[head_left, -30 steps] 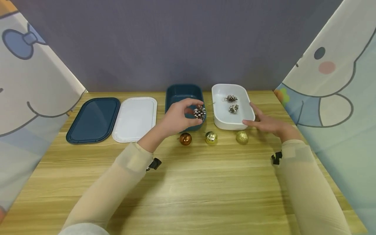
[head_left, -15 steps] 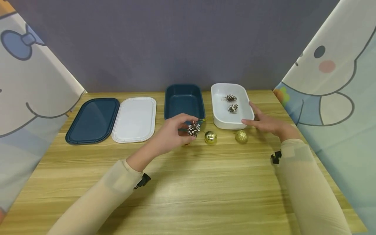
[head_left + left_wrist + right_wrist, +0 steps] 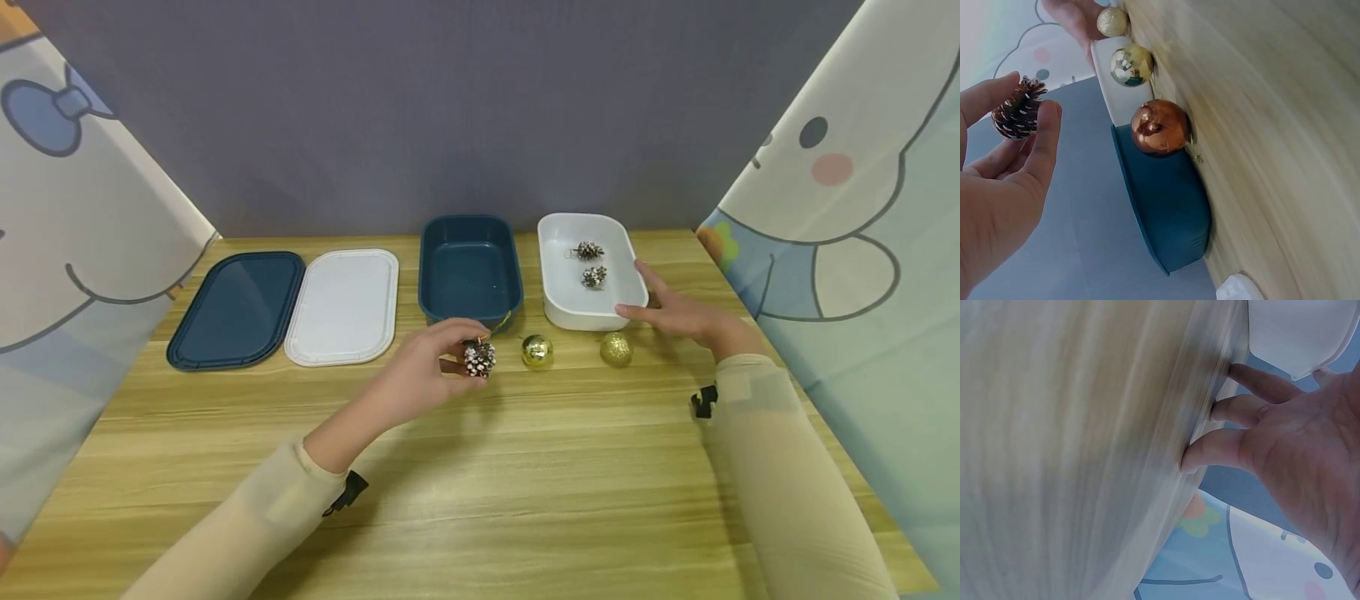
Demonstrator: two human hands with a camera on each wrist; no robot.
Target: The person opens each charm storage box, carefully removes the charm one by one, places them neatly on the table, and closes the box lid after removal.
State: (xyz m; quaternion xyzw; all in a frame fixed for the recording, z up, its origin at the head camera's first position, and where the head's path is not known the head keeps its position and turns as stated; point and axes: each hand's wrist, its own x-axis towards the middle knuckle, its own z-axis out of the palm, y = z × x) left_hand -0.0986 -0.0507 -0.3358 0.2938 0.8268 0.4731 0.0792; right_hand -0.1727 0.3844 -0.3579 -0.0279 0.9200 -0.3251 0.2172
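Observation:
My left hand [image 3: 420, 375] pinches a snow-tipped pine cone [image 3: 479, 359] between thumb and fingers, above the table in front of the dark blue box [image 3: 468, 279]. In the left wrist view the same pine cone [image 3: 1019, 111] sits between the fingertips, with a copper bauble [image 3: 1160, 127] beyond, which the hand covers in the head view. My right hand [image 3: 678, 317] rests spread at the near right corner of the white box [image 3: 570, 317], thumb at its rim. Its other fingertips touch the tabletop in the right wrist view. Two pine cones [image 3: 594, 277] lie inside the white box.
A shiny gold bauble [image 3: 537, 352] and a glittery gold bauble [image 3: 617, 349] sit on the wooden table [image 3: 480, 500] before the boxes. To the left lie a dark blue lid [image 3: 236, 310] and a white lid [image 3: 345, 307]. A grey wall [image 3: 450, 108] stands behind.
My left hand has carried the pine cone from over the dark blue box's right side toward me and slightly left, coming in front of the copper bauble. The right hand has stayed in place.

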